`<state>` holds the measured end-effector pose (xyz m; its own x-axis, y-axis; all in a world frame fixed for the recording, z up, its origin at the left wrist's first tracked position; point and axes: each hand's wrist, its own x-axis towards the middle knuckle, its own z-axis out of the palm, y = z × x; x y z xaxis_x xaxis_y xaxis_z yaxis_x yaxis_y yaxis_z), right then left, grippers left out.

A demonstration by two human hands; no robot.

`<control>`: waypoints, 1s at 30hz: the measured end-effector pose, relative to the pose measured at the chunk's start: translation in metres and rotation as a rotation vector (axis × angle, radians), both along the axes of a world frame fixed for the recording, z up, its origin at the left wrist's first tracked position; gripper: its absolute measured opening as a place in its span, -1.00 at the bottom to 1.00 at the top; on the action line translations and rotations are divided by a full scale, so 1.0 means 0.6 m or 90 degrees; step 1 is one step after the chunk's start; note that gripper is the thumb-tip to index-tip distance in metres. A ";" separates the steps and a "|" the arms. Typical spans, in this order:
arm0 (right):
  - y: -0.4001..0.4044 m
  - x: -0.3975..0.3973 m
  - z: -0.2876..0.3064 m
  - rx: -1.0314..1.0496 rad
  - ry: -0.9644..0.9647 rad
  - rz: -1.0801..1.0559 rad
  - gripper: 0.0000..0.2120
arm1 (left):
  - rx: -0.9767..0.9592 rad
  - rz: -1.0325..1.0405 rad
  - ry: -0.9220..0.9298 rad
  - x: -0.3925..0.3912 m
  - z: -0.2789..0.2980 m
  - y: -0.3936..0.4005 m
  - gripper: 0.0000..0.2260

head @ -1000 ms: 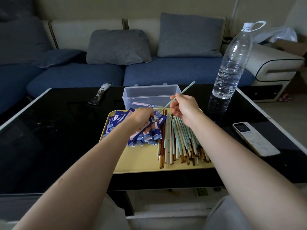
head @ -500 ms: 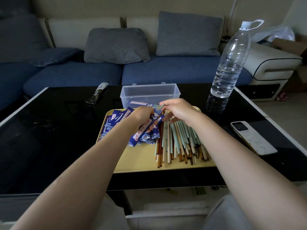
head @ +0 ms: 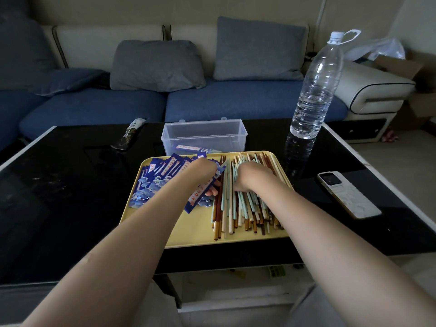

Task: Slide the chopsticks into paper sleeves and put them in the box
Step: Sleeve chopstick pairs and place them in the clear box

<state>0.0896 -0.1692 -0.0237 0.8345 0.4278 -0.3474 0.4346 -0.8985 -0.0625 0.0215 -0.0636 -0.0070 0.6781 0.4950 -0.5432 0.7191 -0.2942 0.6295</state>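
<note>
Curled fingers of the right hand (head: 253, 177) press into the loose chopsticks (head: 245, 208) — what they grasp is hidden. The left hand (head: 204, 172) grips a blue paper sleeve (head: 200, 193) on the yellow tray (head: 188, 234). At 12 o'clock sits the clear plastic box (head: 204, 135) — one sleeved pair faintly visible inside.

We see blue wave-printed paper sleeves (head: 162, 178), pale green, cream and brown chopsticks (head: 245, 208), a yellow tray (head: 188, 237), a glossy black tabletop (head: 70, 197).
</note>
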 end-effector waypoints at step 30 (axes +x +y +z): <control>-0.003 0.013 0.039 0.952 0.325 -0.233 -0.89 | -0.087 0.106 -0.168 -0.035 0.004 0.037 -0.71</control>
<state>0.0977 -0.1709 -0.0003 0.8966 0.4349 -0.0841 -0.1171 0.0496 -0.9919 0.0003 -0.0411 -0.0045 0.7204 0.5457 -0.4280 0.5567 -0.0869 0.8261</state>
